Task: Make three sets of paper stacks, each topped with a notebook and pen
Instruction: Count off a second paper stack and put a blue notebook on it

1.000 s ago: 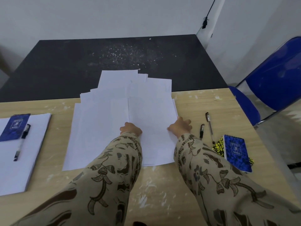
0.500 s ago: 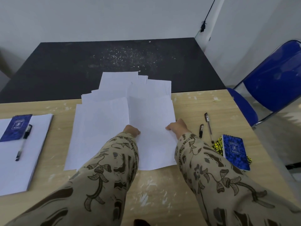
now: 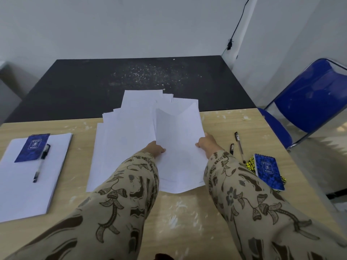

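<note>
Both hands grip one sheaf of white paper [image 3: 180,147] by its long edges: the left hand [image 3: 155,148] curls round the left edge and the right hand [image 3: 206,145] round the right edge, with most of the fingers hidden by the sheets. Both arms wear patterned tan sleeves. The sheaf bows between them, its far end raised and its near end sagging toward the wooden table [image 3: 187,212]. Directly left of the sheaf and partly under it lies a loose spread of sheets [image 3: 127,139], fanned unevenly, its far edges reaching onto the black table [image 3: 93,85] beyond the sheaf. Well to the left of the sheaf sits a squared paper stack [image 3: 28,184] carrying a blue notebook [image 3: 32,148] and a pen [image 3: 41,163]; that pen lies along the notebook's right side. Just right of the sheaf, past the right hand, two more pens lie on the wood: a short dark one [image 3: 231,148] and a longer clear one [image 3: 239,147], nearly side by side. Farther right of the sheaf a second blue notebook [image 3: 268,174] rests on a yellow-and-black notebook [image 3: 250,163]. Beyond the sheaf to the right stands a blue chair [image 3: 315,94], off the table, and a black cable [image 3: 236,29] runs down the white wall.
</note>
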